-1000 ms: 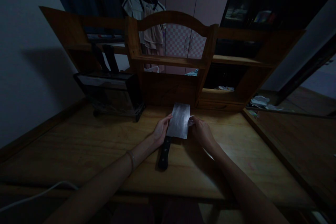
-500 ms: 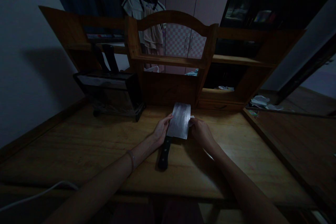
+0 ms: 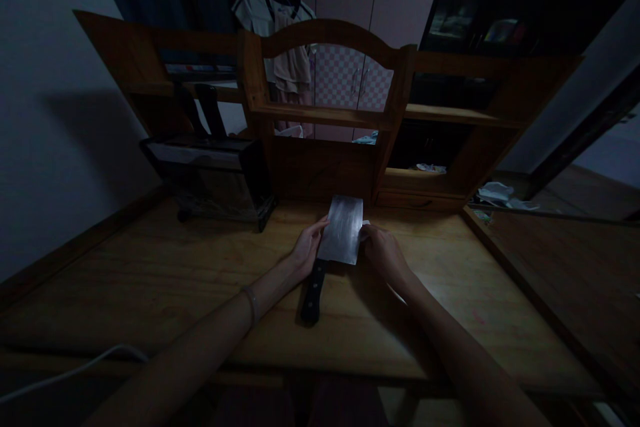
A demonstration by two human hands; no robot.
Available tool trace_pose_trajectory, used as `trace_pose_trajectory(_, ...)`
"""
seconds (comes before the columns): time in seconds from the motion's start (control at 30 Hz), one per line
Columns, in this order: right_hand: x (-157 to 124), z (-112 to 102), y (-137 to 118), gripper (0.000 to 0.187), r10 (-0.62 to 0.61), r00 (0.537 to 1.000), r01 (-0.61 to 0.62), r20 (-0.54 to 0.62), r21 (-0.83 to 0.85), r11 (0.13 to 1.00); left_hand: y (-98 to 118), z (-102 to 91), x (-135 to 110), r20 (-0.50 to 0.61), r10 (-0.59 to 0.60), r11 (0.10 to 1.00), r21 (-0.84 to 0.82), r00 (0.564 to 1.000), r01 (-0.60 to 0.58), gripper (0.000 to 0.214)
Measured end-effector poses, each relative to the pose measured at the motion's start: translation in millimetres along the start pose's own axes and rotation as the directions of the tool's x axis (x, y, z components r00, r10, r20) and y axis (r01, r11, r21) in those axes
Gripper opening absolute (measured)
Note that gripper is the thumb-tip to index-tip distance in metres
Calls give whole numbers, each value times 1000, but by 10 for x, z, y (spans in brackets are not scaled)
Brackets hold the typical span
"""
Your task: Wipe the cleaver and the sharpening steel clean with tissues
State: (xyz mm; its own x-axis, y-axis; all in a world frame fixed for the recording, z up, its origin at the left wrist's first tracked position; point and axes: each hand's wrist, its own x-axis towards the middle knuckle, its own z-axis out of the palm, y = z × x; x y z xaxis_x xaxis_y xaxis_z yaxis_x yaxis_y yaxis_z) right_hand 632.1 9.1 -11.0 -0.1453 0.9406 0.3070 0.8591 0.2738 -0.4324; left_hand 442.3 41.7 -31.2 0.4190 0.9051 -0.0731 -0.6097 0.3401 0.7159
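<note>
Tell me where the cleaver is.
In the head view, the cleaver is just below centre, over the wooden desk, between the left hand, which holds its left edge, and the right hand at its right edge.

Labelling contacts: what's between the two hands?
The cleaver's blade is between the left hand and right hand; a small white piece shows at the right fingertips. Head view.

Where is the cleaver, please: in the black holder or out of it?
Out: the cleaver is between the left hand and the right hand, clearly apart from the black holder.
</note>
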Motion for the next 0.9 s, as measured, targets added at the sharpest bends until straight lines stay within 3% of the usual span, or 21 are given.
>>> trace_pose_trajectory(0.3, 5, -81, 87, 38, 86, 995, -93, -43, -198, 976, -2, -33, 16, -3, -22, 999, -31, 1000, 22, 38)
trace_pose_trajectory(0.6, 2, -64, 27, 46, 52, 999, -51, 5, -150, 987, -18, -52, 34, 2, 0, 1000, 7, 1000, 0, 38)
trace_pose_trajectory(0.9, 7, -82, 14, 36, 33, 999, -32, -1, -190, 981, -25, -10, 12, 42, -15, 1000, -20, 999, 16, 34)
